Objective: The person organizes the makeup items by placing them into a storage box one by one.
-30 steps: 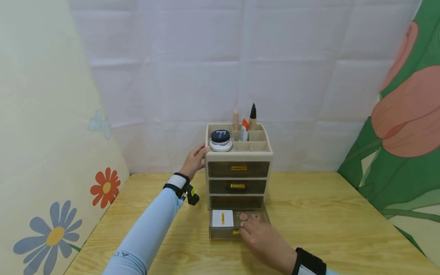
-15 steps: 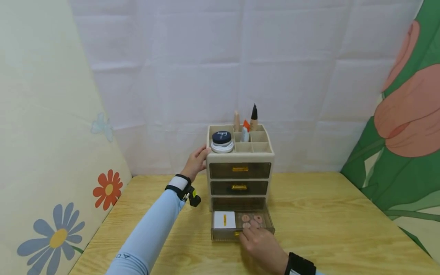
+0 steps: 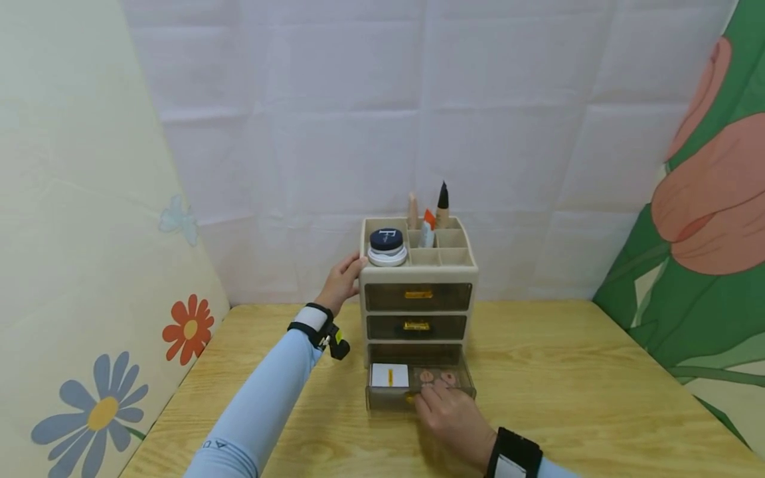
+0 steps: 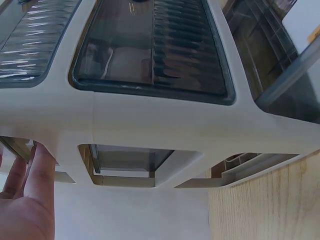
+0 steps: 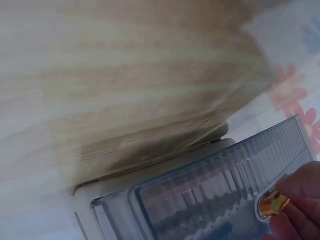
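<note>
A cream desktop makeup organizer (image 3: 418, 274) with smoky see-through drawers stands on the table. Its bottom drawer (image 3: 388, 398) is pulled out, holding a white box (image 3: 390, 375) on the left and several round pinkish pieces (image 3: 448, 378) on the right. At the drawer's front, my right hand (image 3: 455, 418) pinches the gold handle (image 5: 274, 202) between thumb and fingers. My left hand (image 3: 342, 282) holds the organizer's upper left side, thumb at the top edge; in the left wrist view its fingers (image 4: 40, 175) reach into a side opening.
On the organizer's top sit a dark-lidded jar (image 3: 386, 240) on a white round case, a black-tipped pen (image 3: 442, 202), a beige stick (image 3: 413, 211) and an orange-capped tube (image 3: 427, 229). Two upper drawers are closed. A white cloth (image 3: 299, 166) hangs behind the wooden table (image 3: 538, 372).
The bottom drawer first shows out about the same, then slides slightly inward with my right hand at its front. The left hand keeps its hold on the organizer's side.
</note>
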Demonstrator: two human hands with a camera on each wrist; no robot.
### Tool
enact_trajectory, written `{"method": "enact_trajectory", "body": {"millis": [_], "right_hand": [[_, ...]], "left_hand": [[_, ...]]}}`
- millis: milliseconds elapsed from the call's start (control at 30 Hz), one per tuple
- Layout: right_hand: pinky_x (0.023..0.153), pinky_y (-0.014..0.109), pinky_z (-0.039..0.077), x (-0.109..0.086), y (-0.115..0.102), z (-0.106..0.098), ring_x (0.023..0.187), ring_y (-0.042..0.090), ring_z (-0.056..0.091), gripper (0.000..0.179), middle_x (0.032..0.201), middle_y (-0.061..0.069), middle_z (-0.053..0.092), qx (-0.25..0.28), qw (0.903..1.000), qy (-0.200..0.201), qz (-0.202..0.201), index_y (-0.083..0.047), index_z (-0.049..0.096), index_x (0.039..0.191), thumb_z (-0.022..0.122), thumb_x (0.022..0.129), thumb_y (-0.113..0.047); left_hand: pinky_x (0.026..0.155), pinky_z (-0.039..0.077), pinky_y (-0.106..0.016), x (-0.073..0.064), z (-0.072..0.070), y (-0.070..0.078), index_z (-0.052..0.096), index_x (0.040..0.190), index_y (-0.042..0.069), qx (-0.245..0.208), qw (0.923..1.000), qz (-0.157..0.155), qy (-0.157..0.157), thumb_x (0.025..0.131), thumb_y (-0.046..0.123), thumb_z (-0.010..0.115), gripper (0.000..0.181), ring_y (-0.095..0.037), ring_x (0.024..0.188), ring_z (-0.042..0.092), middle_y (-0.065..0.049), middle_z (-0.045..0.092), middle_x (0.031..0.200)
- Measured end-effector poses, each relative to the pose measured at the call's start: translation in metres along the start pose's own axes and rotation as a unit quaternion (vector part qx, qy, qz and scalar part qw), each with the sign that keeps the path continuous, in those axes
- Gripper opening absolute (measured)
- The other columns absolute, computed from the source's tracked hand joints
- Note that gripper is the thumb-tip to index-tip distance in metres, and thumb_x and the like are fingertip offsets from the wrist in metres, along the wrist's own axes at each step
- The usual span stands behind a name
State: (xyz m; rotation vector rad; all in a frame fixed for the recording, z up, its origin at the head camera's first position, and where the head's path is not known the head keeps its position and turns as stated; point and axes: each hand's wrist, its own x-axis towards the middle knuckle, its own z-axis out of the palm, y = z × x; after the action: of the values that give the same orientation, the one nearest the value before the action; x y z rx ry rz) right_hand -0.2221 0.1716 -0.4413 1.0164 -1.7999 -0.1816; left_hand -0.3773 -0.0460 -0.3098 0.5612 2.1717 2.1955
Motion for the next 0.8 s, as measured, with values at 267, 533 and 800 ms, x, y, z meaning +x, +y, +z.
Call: {"method": "enact_trajectory", "body": {"millis": [267, 533, 800], "right_hand": [[0.046, 0.028, 0.047, 0.003, 0.011, 0.018, 0.054, 0.016, 0.051, 0.049, 0.066, 0.004, 0.05, -0.012, 0.9999, 0.01, 0.008, -0.006, 0.053, 0.066, 0.02, 0.1, 0.004], [0.037, 0.027, 0.039, 0.002, 0.022, 0.03, 0.052, 0.017, 0.049, 0.055, 0.065, 0.004, 0.051, -0.004, 0.9983, -0.048, 0.032, -0.005, 0.057, 0.068, 0.012, 0.098, 0.002], [0.038, 0.028, 0.042, 0.004, 0.033, 0.043, 0.054, 0.018, 0.052, 0.061, 0.069, 0.007, 0.055, -0.004, 0.9954, -0.084, 0.047, -0.002, 0.06, 0.072, 0.007, 0.101, -0.001]], "left_hand": [[0.097, 0.046, -0.046, 0.003, -0.001, -0.002, 0.04, 0.149, 0.011, 0.0, 0.9999, -0.013, 0.005, 0.1, 0.035, 0.05, 0.056, -0.028, 0.123, 0.049, -0.015, 0.048, 0.142], [0.098, 0.045, -0.048, 0.002, -0.001, -0.004, 0.038, 0.15, 0.012, 0.016, 0.9998, -0.012, 0.003, 0.1, 0.038, 0.049, 0.058, -0.029, 0.125, 0.048, -0.015, 0.046, 0.144], [0.097, 0.047, -0.047, 0.003, -0.001, -0.002, 0.039, 0.15, 0.012, 0.02, 0.9997, -0.013, 0.007, 0.099, 0.039, 0.049, 0.058, -0.028, 0.123, 0.049, -0.014, 0.048, 0.142]]}}
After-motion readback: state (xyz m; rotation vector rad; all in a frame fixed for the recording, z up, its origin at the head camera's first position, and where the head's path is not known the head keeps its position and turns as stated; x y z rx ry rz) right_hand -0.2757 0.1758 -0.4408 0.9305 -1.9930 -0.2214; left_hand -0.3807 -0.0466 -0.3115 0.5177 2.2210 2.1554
